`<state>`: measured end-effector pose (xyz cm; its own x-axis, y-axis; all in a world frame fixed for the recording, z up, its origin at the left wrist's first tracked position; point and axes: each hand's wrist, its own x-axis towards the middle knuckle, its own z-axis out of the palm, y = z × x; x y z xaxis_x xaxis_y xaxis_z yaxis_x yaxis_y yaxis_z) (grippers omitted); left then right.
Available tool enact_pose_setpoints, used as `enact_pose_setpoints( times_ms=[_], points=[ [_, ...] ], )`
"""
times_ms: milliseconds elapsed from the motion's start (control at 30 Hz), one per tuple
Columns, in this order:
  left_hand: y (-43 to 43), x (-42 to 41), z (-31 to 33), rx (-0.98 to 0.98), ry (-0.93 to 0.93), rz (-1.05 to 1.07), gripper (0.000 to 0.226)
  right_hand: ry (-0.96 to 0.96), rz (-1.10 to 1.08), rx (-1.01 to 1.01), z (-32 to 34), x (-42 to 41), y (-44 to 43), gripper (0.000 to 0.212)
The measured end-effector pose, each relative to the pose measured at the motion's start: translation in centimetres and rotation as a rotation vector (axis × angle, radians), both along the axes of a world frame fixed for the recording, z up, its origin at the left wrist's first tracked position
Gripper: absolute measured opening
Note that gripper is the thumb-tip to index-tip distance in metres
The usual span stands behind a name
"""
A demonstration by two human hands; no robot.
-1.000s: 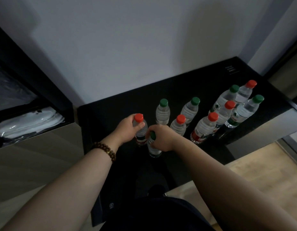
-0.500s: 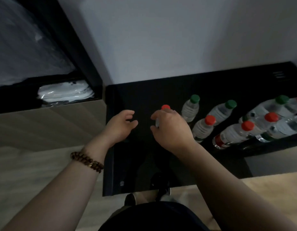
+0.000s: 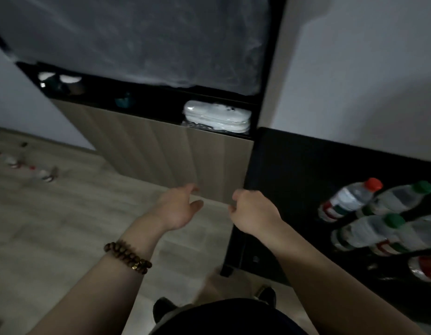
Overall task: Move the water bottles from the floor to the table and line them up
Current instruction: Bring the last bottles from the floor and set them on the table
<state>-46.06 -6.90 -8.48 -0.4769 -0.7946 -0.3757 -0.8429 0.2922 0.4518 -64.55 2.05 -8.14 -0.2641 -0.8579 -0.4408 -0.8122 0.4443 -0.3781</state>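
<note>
Several clear water bottles with red and green caps stand on the black table at the right; the nearest to me are a red-capped bottle and a green-capped bottle. More bottles lie blurred on the wooden floor at the far left. My left hand hangs in the air over the floor, fingers loosely spread, holding nothing. My right hand hovers at the table's left edge with fingers loosely curled and nothing in it.
A wooden cabinet with a dark open shelf stands left of the table; a white plastic-wrapped bundle lies on the shelf. A grey covered panel rises above it. My shoes show at the bottom.
Both hands let go of the red-capped and green-capped bottles on the table and pulled back. The view has swung left, so the table sits at the right and the floor bottles appear.
</note>
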Motion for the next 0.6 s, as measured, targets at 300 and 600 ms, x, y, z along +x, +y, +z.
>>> enact_pose_setpoints(
  times_ms=[300,600],
  points=[
    [-5.1,23.5,-2.1,0.004,-0.002,0.113,0.056,0.01,0.073,0.06,-2.9,21.6,-9.3,0.05],
    [-11.7,40.1,-3.2,0.034,0.107,0.405,0.058,-0.009,0.153,0.02,-3.8,38.5,-19.7,0.064]
  ],
)
